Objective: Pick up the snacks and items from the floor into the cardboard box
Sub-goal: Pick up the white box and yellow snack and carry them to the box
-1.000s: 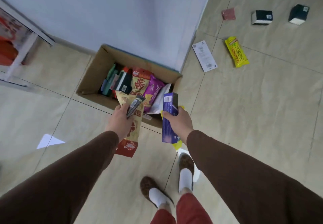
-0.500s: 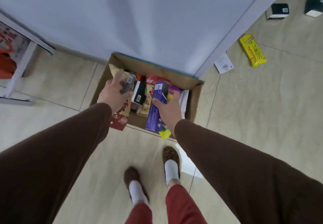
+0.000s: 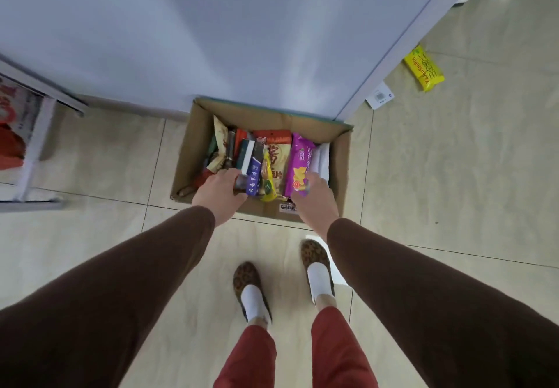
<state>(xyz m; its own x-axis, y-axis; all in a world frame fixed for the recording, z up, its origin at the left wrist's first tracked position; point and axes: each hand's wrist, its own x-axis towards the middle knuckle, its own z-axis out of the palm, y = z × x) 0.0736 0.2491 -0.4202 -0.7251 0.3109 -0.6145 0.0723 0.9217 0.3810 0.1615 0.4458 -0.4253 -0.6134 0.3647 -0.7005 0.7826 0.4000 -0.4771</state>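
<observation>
Brown cardboard box [image 3: 187, 157] with a teal back rim; inside, a purple packet [image 3: 299, 167], a blue-violet carton [image 3: 253, 180], an orange-red bag [image 3: 273, 141]; yellow packet [image 3: 423, 68] on beige floor tiles [image 3: 453, 176]; brown sleeves [image 3: 393, 281]; leopard-print slippers [image 3: 246, 275], white socks [image 3: 254, 300].

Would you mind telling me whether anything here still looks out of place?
Yes: a yellow snack packet and a white barcoded card lie on the floor right of the wall corner, outside the cardboard box.
</observation>
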